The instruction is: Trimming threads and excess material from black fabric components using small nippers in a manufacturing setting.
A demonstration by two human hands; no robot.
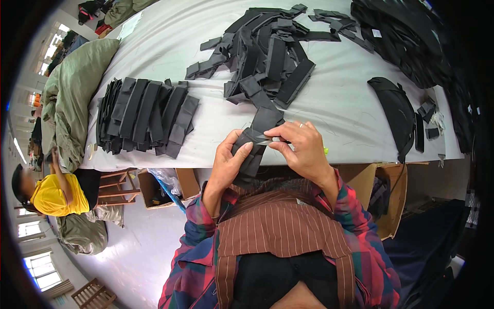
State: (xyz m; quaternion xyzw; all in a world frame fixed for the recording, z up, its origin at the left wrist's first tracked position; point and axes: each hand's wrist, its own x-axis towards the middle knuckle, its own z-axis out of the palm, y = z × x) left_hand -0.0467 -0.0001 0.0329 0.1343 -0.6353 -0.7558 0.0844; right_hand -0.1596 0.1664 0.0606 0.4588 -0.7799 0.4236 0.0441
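Note:
My left hand (pixel 226 159) pinches a dark grey fabric strip (pixel 267 117) in front of me at the table's near edge, thumb on top. The strip's lower end hangs over the edge, and its far end runs up into a tangled pile of similar strips (pixel 272 56). From the right, my right hand (pixel 303 148) closes its thumb and fingers on a small silver pointed tool (pixel 264 140), which touches the strip near my left thumb. Its exact kind is hard to make out. A yellow-green bit (pixel 325 150) shows beside the right palm.
Neatly stacked dark strips (pixel 138 113) lie on the white-covered table (pixel 159 46) at left. A black curved fabric piece (pixel 393 110) and heaped black cloth (pixel 406 41) lie at right. Cardboard boxes (pixel 396 206) stand below. A person in yellow (pixel 60 195) is at far left.

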